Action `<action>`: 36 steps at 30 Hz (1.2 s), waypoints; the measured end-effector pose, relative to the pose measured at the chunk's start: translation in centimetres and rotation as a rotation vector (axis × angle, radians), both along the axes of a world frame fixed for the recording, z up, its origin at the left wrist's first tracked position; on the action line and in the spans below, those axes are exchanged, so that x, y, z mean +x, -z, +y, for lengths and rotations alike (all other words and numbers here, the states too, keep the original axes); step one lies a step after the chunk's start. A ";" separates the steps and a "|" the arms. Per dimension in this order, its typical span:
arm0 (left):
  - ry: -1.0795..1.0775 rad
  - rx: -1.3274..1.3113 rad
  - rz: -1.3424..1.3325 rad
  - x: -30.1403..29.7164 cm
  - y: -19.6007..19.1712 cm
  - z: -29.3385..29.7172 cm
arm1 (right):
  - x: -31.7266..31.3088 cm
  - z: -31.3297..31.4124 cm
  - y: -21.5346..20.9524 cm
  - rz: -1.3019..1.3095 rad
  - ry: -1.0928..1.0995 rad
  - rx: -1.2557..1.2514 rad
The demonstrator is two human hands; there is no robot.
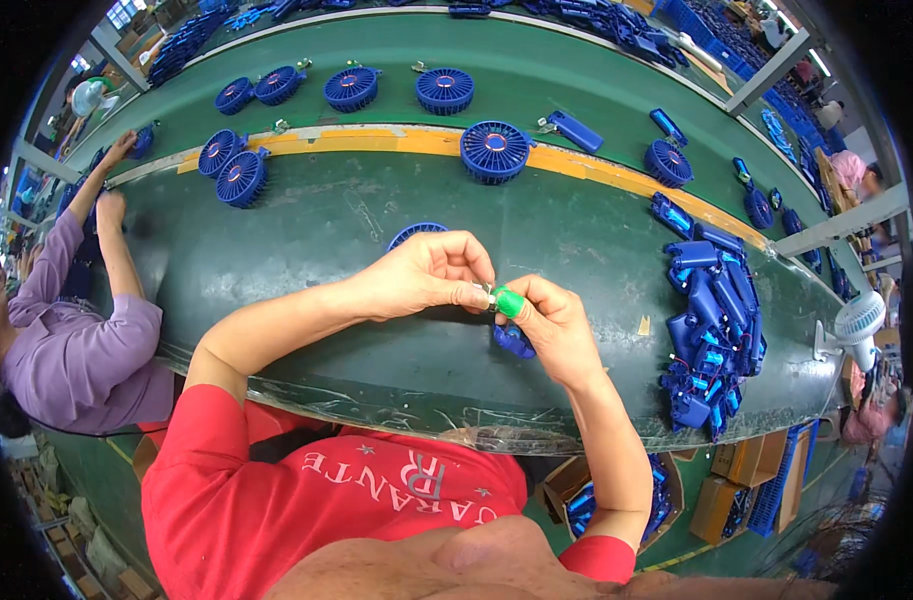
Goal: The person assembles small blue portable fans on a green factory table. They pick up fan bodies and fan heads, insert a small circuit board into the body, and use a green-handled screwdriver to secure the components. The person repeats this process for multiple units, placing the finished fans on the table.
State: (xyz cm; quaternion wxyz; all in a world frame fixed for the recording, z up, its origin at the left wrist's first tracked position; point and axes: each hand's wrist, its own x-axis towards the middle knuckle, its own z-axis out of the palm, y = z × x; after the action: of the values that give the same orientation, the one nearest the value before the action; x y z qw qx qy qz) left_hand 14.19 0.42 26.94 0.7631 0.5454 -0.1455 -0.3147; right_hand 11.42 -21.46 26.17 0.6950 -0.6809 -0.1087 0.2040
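Over the table's front part, my left hand (421,277) and my right hand (554,325) meet at their fingertips. A small pale piece (487,296), too small to name, shows between the pinched fingers of the left. My right thumb wears a green covering (510,303) and presses near that piece. Below the right fingers a blue plastic part (513,342) pokes out, apparently in their grasp; most of it is hidden. Just beyond my left hand lies a round blue fan head (416,232), partly covered by the hand.
A heap of blue fan handles (711,320) lies at the right. Blue fans (495,150) stand along the yellow strip and on the green belt (396,115) beyond. At the left, a co-worker in a purple sleeve (96,340) reaches in. A white fan (858,322) is at the right edge.
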 end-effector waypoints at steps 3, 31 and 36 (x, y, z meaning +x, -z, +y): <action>0.050 0.015 -0.021 0.1 -0.2 -0.1 | -0.2 -0.2 -0.4 0.027 -0.030 0.085; -0.513 0.739 -0.902 34.2 -0.1 -9.3 | -13.8 -23.4 2.8 -0.721 1.121 -1.300; -0.354 1.272 -1.310 37.7 5.9 -0.1 | -10.0 -25.7 6.4 -0.573 1.190 -1.187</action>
State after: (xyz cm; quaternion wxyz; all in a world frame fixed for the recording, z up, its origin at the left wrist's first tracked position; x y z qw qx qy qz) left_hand 51.93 0.31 21.02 0.1230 0.9443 -0.2622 0.1566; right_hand 1.43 -47.14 19.78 0.1644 -0.8975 0.2172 -0.3468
